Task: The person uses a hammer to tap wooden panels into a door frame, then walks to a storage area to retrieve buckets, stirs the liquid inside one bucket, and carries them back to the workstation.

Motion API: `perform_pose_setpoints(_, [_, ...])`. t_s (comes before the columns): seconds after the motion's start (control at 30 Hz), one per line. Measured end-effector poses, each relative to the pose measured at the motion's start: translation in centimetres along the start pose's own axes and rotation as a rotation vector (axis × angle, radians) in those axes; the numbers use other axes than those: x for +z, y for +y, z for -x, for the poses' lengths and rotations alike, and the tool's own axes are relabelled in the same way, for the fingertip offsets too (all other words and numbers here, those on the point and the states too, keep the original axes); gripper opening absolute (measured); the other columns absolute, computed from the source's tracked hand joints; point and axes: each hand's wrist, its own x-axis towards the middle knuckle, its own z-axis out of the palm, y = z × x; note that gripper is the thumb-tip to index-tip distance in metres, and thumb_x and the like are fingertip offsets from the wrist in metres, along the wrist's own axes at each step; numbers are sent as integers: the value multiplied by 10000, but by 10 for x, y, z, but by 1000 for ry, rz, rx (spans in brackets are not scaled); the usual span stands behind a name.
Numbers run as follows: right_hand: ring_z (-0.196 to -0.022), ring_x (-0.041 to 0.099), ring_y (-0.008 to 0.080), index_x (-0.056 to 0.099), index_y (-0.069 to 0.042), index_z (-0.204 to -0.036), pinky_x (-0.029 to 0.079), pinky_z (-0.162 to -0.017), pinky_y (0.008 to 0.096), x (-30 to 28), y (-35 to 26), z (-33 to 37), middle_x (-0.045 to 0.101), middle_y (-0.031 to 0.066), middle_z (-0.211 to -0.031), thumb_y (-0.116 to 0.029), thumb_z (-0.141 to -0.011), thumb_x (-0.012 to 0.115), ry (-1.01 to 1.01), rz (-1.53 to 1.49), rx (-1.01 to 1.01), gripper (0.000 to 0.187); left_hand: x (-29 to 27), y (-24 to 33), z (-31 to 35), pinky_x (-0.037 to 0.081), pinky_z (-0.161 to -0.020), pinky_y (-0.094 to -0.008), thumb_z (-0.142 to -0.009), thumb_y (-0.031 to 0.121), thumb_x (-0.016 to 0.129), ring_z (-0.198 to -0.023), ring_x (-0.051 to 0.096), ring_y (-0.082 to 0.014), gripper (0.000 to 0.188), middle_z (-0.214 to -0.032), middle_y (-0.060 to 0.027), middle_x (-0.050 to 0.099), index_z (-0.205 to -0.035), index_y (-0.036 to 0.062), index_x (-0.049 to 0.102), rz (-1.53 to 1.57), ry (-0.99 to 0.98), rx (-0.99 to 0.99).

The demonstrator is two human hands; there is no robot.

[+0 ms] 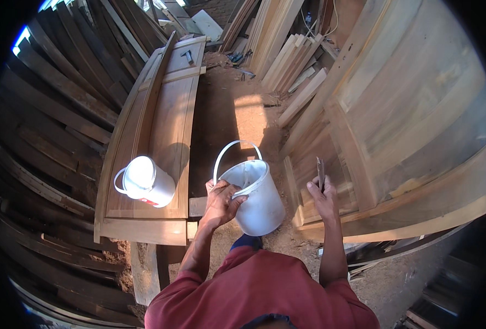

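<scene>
My left hand [223, 202] is closed on the rim of a white plastic bucket [265, 205], thumb on the outside. The bucket is tilted toward me with its white handle standing up, and its inside looks whitish and smeared. In my right hand [325, 200], held up beside the large wooden door panel on the right, is a thin dark stick [321, 172]. Its kind is too small to make out. A second white bucket [158, 186], with a white top and its handle hanging to one side, stands on the wooden door [178, 120] at the left.
A hammer [187, 56] lies on the far end of the left door, near a long wooden strip [154, 98]. At the right leans the large door panel [413, 109]. Planks [303, 60] stack at the back, and dark boards [46, 131] line the left.
</scene>
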Motion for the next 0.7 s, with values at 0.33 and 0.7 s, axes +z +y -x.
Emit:
perform_pose_setpoints(0.33, [-708,578,126,645,3,-1030,458,-666,290,18,1,-116,639,72,-793,-159,-932,605,50,67,6,193,67,-40,-94,283,-934,-524,-769,287,762,-994,602,-199,244,-907,-20,684,-952,146,684,-85,-297,156])
perform_pose_setpoints(0.7, [-966,634,319,631,6,-1160,479,-874,395,80,-36,-284,659,192,-1049,-83,-857,622,-247,366,-582,316,86,-85,-160,252,-946,-583,-824,320,692,-1128,510,-207,201,-836,36,664,-952,166,686,-216,-343,223])
